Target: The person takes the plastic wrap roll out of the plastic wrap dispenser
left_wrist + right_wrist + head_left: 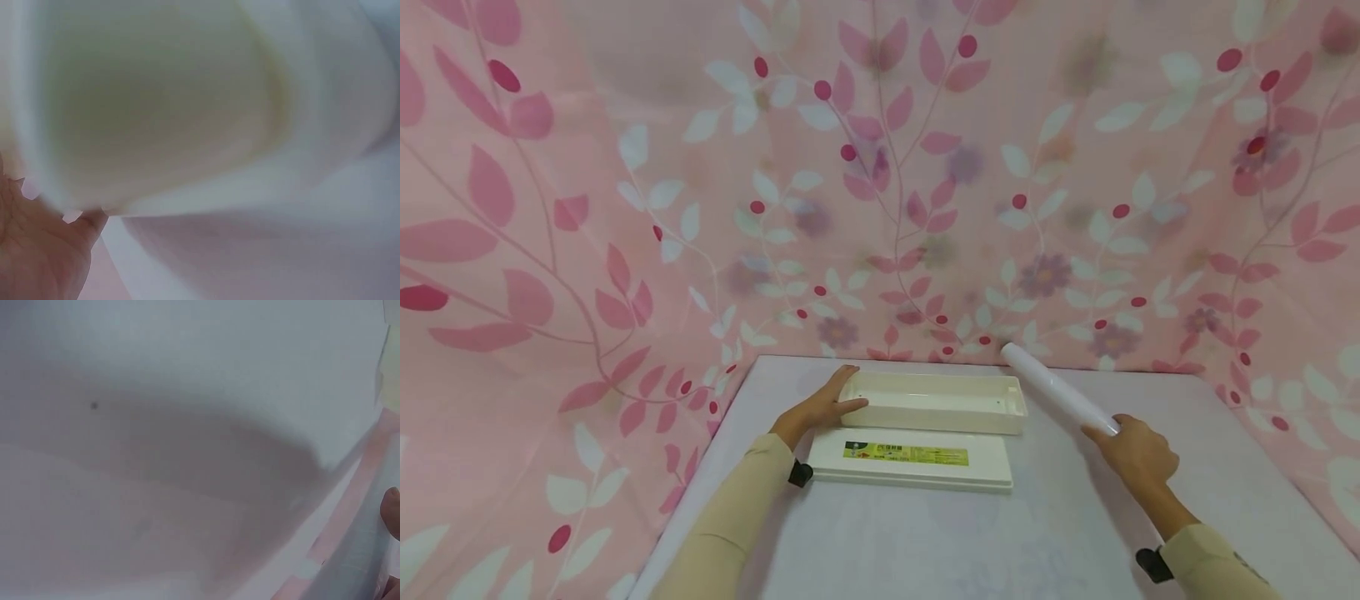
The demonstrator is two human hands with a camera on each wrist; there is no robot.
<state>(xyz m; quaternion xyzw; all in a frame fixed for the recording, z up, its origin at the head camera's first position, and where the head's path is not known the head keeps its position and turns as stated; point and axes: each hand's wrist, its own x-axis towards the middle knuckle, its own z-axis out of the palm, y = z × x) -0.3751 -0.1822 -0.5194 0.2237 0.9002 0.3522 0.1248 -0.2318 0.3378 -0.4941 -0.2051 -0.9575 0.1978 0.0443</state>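
A long cream plastic tray (936, 402) lies open side up on the pale table (925, 542). Its flat lid (910, 460), with a green and yellow label, lies just in front of it. My left hand (823, 406) holds the tray's left end, thumb on the front wall and fingers over the rim; the left wrist view shows the blurred cream tray (156, 106) close up. My right hand (1135, 450) grips the near end of a white roll (1056, 389), which slants up and away to the left, beside the tray's right end. The right wrist view is blurred.
Pink cloth (880, 183) printed with leaves and flowers hangs behind the table and on both sides. The table's near half lies bare in front of the lid.
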